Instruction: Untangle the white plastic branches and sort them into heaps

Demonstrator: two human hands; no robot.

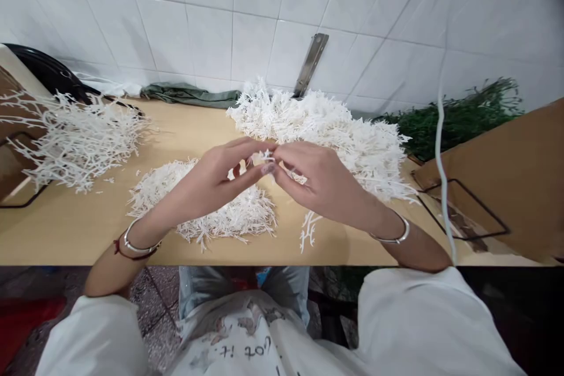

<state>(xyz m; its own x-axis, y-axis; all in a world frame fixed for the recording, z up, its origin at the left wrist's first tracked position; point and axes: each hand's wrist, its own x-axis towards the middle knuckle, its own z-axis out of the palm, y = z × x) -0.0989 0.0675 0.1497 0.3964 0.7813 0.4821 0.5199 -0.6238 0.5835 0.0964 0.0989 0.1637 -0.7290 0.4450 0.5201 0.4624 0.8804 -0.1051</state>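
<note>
My left hand (pixel 224 176) and my right hand (pixel 315 176) meet fingertip to fingertip above the table (pixel 194 129). Pinched between them is a small white branching sprig (pixel 263 157), mostly covered by the fingers. Below my left hand spreads a low pile of short white pieces (pixel 233 217). A single white twig (pixel 309 229) lies under my right hand, apart from the piles. Behind my right hand rises a large heap of bushy white sprigs (pixel 317 123).
At the left a tangle of longer white branches (pixel 83 135) rests by a box. Green sprigs (pixel 467 117) and a cardboard box (pixel 502 176) stand on the right. A white cable (pixel 441 147) hangs down there. Along the tiled wall lie a green cloth (pixel 189 94) and a metal strip (pixel 311 63).
</note>
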